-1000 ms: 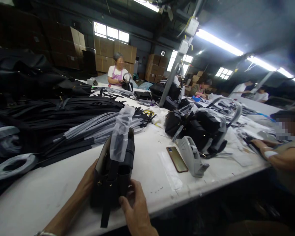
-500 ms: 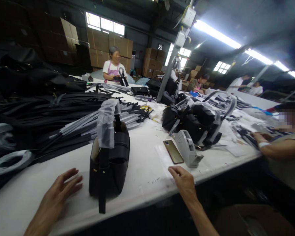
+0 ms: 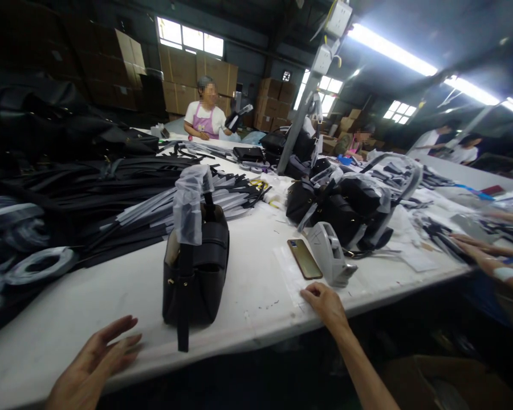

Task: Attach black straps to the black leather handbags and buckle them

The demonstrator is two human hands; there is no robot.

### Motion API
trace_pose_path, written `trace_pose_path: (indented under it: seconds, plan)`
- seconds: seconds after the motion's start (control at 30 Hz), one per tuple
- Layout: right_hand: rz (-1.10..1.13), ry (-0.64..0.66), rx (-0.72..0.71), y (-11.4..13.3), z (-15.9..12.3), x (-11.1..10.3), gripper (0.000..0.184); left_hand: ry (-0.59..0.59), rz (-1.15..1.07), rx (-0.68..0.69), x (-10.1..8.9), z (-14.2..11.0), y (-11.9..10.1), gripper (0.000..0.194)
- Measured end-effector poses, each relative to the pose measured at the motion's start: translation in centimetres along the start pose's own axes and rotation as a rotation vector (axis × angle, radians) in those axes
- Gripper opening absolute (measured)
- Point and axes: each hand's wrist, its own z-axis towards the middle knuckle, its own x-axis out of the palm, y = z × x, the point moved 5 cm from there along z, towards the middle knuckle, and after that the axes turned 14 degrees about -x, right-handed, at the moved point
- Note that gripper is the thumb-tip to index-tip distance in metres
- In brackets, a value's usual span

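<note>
Standing upright on the white surface point(image 3: 123, 290) near its front edge: black bag point(image 3: 211, 279), boxy, smooth, leather-like, small gold-tone studs on the end facing us. Pale lining just shows at the opening. Crinkled translucent plastic point(image 3: 187, 208) wraps its raised strap; a flat black tail hangs down the near end.

Left hand point(image 3: 100, 356): fingers spread and lightly curved, left of the bag, clear of it, holding nothing; wrist cut off by the frame. Right hand point(image 3: 324, 304): thumb and fingertips drawn together at the near end of a thin clear film point(image 3: 285, 272). Film's so see-through I can't tell if they actually pinch it.

Phone point(image 3: 304, 259), gold-toned back, partly on or just beside the film. Right of that, chunky grey plastic tape dispenser point(image 3: 328, 253), side on. Behind it, heaped black bags point(image 3: 342, 210), some under loose plastic; they overlap, so no clean count.

Left side: long flat straps point(image 3: 102, 188), black and grey, fanned in a pile, plus a whitish ring-shaped coil point(image 3: 40, 266). Far left pile is dark, individual shapes hard to separate. Co-worker's forearm at right is cropped and blurred.
</note>
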Motion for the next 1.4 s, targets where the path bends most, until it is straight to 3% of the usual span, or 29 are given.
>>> trace_pose_path:
  seconds: [0.1,0.2,0.27,0.37,0.43,0.53,0.67,0.8,0.93,1.03,1.1,1.2,1.3,1.4]
  plan:
    - [0.008,-0.027,-0.048,0.6,-0.3,-0.8,0.030,0.090,0.051,-0.023,0.2,-1.0,-0.3,0.039]
    - [0.003,-0.064,-0.102,1.9,-0.9,-1.6,0.034,0.327,0.149,-0.072,2.0,-2.5,0.4,0.046]
    - [-0.001,-0.073,-0.154,3.6,-1.3,-1.7,0.034,0.564,0.173,-0.115,4.6,-4.2,1.1,0.054]
    - [-0.055,-0.005,-0.337,8.1,-2.5,-0.7,0.026,0.928,0.121,-0.145,9.6,-7.6,1.1,0.062]
    - [-0.105,0.103,-0.487,11.9,-3.8,0.5,0.017,1.072,0.061,-0.168,12.8,-9.2,0.3,0.064]
    - [-0.102,0.286,-0.636,16.9,-6.5,2.4,0.009,1.113,-0.049,-0.215,16.5,-10.2,-1.1,0.064]
    - [0.045,0.354,-0.721,20.6,-9.4,3.4,0.011,0.969,-0.180,-0.281,18.8,-9.6,-0.8,0.065]
    - [0.237,0.392,-0.635,20.1,-9.9,3.5,0.006,0.934,-0.269,-0.293,18.6,-9.1,0.5,0.057]
    - [0.391,0.316,-0.241,17.0,-8.0,3.4,0.022,1.031,-0.208,-0.185,16.8,-8.9,-0.1,0.048]
    - [0.678,0.328,-0.027,16.6,-6.8,4.3,0.035,1.137,-0.080,-0.096,14.8,-9.3,-1.0,0.044]
    - [0.909,0.421,0.014,18.1,-6.6,5.4,0.045,1.169,-0.007,-0.006,13.4,-9.7,-1.6,0.042]
    - [1.080,0.475,0.050,20.3,-6.8,6.9,0.037,1.122,0.124,0.150,11.3,-9.7,-2.1,0.037]
    - [1.027,0.417,0.066,21.6,-6.9,8.0,0.028,1.042,0.218,0.169,9.8,-9.0,-1.3,0.031]
    - [0.854,0.413,-0.036,22.8,-6.9,8.5,0.027,0.961,0.093,0.059,8.7,-8.1,-0.1,0.029]
